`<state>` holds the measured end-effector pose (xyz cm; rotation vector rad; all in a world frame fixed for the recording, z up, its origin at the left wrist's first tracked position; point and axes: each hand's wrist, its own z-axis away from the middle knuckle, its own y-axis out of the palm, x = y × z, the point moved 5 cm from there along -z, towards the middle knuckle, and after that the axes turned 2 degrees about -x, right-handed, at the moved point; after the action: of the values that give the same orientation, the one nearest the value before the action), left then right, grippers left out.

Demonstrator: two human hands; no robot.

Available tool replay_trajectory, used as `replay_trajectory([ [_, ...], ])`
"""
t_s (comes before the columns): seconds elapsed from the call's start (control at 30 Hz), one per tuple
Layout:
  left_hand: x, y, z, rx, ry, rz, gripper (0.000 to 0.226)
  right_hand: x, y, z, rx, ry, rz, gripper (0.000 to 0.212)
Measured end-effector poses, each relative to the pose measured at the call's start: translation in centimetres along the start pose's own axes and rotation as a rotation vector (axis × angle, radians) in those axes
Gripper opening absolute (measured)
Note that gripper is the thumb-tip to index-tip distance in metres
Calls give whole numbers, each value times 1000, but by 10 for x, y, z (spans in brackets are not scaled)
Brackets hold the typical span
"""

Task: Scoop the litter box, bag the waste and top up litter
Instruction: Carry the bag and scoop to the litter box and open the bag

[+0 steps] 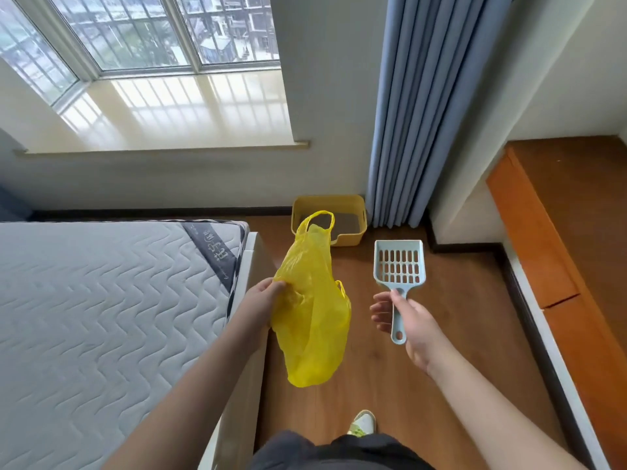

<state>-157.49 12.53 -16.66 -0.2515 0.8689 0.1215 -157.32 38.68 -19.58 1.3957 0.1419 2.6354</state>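
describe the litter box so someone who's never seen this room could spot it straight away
Find the long blue-grey curtain hanging to the right of the window. At its foot, on the wooden floor against the wall, sits the yellow plastic litter box, just beyond the mattress corner. It is the only open rectangular tub there, with grey litter inside.

The litter box (329, 220) sits on the floor (451, 317) against the wall. The curtain (417, 110) hangs just right of it, the mattress (101, 300) lies to its left, and the windowsill (176, 113) is above-left.
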Motion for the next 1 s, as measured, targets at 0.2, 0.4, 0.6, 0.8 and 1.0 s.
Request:
replay_trajectory([
  [0.2,-16,5,-30,35,-29,31,14,14,9,-30,32,5,5,35],
  [0.4,-35,6,-70,93,20,25,16,29,33,-64,28,49,18,35],
  [0.6,-65,-6,-130,152,30,15,24,49,71,-110,3,81,80,33],
  [0.8,-119,-24,-187,229,111,-24,30,82,119,-165,-50,123,-25,31],
  [1.0,-163,-29,-223,257,251,-124,24,97,146,-198,-121,175,-145,25],
])
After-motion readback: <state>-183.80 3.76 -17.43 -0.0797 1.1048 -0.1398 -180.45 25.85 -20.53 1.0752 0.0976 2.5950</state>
